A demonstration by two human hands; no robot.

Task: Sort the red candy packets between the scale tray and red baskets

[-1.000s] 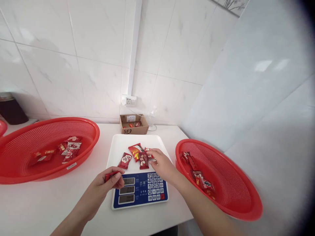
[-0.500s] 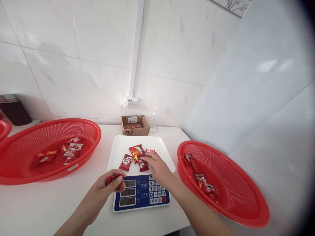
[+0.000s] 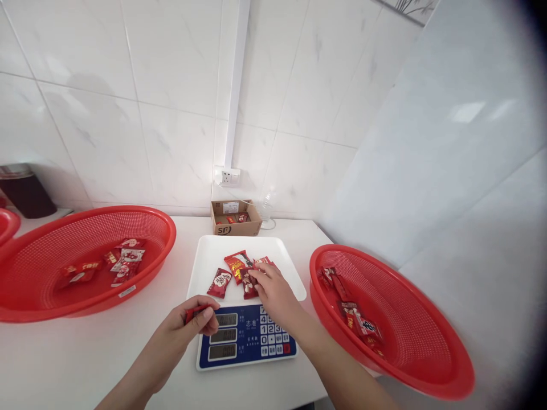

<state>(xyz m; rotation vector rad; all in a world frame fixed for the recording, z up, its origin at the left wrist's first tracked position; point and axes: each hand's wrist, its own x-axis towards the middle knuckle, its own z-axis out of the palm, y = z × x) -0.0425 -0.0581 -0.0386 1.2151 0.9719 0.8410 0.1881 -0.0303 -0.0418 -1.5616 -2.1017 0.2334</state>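
My left hand point(image 3: 190, 322) is closed on a small red wrapped candy point(image 3: 195, 312), mostly hidden by the fingers, at the scale's front left. My right hand point(image 3: 273, 290) reaches over the white pan of the digital scale point(image 3: 209, 250), its curled fingers at a dark red wrapped candy point(image 3: 249, 283). Beside that candy lie a red and gold wrapper point(image 3: 236, 266) and a dark red candy with a white label point(image 3: 219, 283). Another red wrapper point(image 3: 261, 260) shows partly behind my right fingers. My left hand covers part of the display panel.
A red mesh basket point(image 3: 168, 233) with several candies stands on the left, another red basket point(image 3: 440, 341) on the right. Behind the scale sits a cardboard box point(image 3: 239, 229) holding candies. A dark canister point(image 3: 28, 191) stands at the far left, and a wall socket point(image 3: 227, 176) is above the box.
My right hand has shifted slightly to the right, showing more of the red wrapper behind its fingers. My left hand stays in place with its candy. The view has shifted a little.
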